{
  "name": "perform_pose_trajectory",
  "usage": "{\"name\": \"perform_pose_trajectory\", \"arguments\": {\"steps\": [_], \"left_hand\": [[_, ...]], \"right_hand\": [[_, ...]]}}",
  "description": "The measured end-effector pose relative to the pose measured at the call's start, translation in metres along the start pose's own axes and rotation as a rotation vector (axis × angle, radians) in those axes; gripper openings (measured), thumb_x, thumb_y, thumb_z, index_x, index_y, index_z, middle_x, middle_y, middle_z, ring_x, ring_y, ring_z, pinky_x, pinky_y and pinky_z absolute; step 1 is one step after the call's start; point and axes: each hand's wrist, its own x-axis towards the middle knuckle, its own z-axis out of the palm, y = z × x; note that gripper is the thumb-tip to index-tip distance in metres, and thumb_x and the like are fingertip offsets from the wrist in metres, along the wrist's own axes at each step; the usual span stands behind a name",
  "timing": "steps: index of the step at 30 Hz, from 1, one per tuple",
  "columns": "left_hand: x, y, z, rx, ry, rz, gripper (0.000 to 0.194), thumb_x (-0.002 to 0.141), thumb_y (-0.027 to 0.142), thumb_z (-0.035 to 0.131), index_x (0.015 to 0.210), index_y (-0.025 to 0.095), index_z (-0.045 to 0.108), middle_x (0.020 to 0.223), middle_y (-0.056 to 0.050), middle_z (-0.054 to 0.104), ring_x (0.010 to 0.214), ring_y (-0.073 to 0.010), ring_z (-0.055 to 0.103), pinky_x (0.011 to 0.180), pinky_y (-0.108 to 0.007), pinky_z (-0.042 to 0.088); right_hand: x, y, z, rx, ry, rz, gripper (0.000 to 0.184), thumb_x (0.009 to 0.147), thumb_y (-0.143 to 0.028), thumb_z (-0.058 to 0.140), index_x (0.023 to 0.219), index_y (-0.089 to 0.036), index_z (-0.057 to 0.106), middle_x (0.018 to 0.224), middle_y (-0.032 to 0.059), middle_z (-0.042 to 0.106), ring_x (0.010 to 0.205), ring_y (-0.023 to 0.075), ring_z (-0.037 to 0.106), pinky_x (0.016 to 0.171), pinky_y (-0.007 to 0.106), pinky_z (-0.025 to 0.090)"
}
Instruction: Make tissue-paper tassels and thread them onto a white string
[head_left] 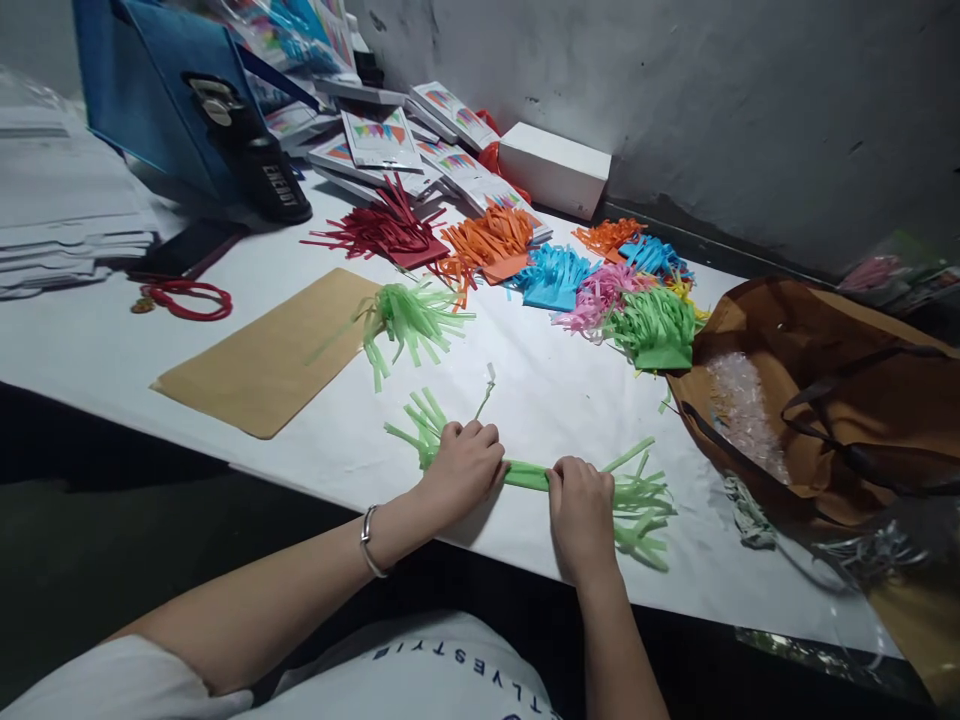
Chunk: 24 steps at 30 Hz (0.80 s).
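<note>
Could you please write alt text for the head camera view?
A person's left hand and right hand grip a green paper strip with fringed ends over a white table. Beyond lie a green tassel, brown paper and colorful fringed bundles; a brown bag sits to the right.

Head-worn view, looking forward and down over a white table (540,390), whose near edge slopes from middle left to lower right. The wearer's shirt (435,665) occupies bottom center, nearest; left hand (466,462) and right hand (583,510), below center, at close range; grey wall (720,110) farther off, upper right.
</note>
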Motion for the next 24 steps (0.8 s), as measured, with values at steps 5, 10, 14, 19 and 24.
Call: {"name": "perform_pose_trajectory", "arguments": {"steps": [5, 10, 14, 19, 24], "left_hand": [[0.001, -0.001, 0.0, -0.017, -0.014, -0.004, 0.02, 0.091, 0.024, 0.062, 0.073, 0.016, 0.064, 0.088, -0.009, 0.064, 0.086, -0.0272, 0.055, 0.074, -0.041, 0.034], [0.0, -0.004, -0.002, -0.055, 0.01, 0.003, 0.008, 0.09, 0.025, 0.064, 0.088, 0.017, 0.064, 0.099, -0.009, 0.065, 0.09, -0.026, 0.056, 0.08, -0.043, 0.036], [-0.007, -0.006, 0.0, -0.183, 0.123, 0.203, 0.01, 0.088, 0.024, 0.067, 0.096, 0.022, 0.063, 0.114, -0.006, 0.065, 0.108, -0.0269, 0.053, 0.101, -0.05, 0.029], [-0.012, -0.008, 0.007, -0.275, 0.12, 0.247, 0.016, 0.092, 0.011, 0.058, 0.08, 0.02, 0.063, 0.092, -0.002, 0.069, 0.093, -0.0202, 0.055, 0.096, -0.043, 0.03], [-0.017, -0.019, 0.004, -0.422, 0.066, 0.164, 0.013, 0.089, 0.015, 0.066, 0.078, 0.021, 0.066, 0.087, 0.0, 0.069, 0.089, -0.0198, 0.055, 0.086, -0.039, 0.031]], "right_hand": [[-0.003, -0.008, -0.009, 0.015, 0.078, -0.028, 0.014, 0.097, -0.015, 0.049, 0.105, -0.02, 0.06, 0.105, 0.0092, 0.065, 0.102, 0.0251, 0.054, 0.1, 0.047, 0.028], [-0.006, -0.013, -0.006, 0.114, -0.029, -0.265, 0.016, 0.095, -0.011, 0.051, 0.094, -0.021, 0.063, 0.09, 0.0038, 0.066, 0.088, 0.0192, 0.056, 0.096, 0.039, 0.034], [-0.007, -0.013, -0.001, 0.124, 0.0, -0.208, 0.015, 0.095, -0.013, 0.049, 0.089, -0.019, 0.061, 0.086, 0.0037, 0.063, 0.084, 0.019, 0.055, 0.09, 0.038, 0.036], [-0.011, -0.021, 0.002, 0.112, -0.045, -0.236, 0.011, 0.093, -0.016, 0.052, 0.099, -0.02, 0.06, 0.095, 0.0056, 0.064, 0.089, 0.0217, 0.054, 0.093, 0.042, 0.035], [-0.018, -0.007, -0.002, 0.064, -0.042, -0.195, 0.015, 0.096, -0.012, 0.048, 0.096, -0.021, 0.059, 0.096, 0.006, 0.064, 0.096, 0.0224, 0.055, 0.101, 0.046, 0.029]]}}
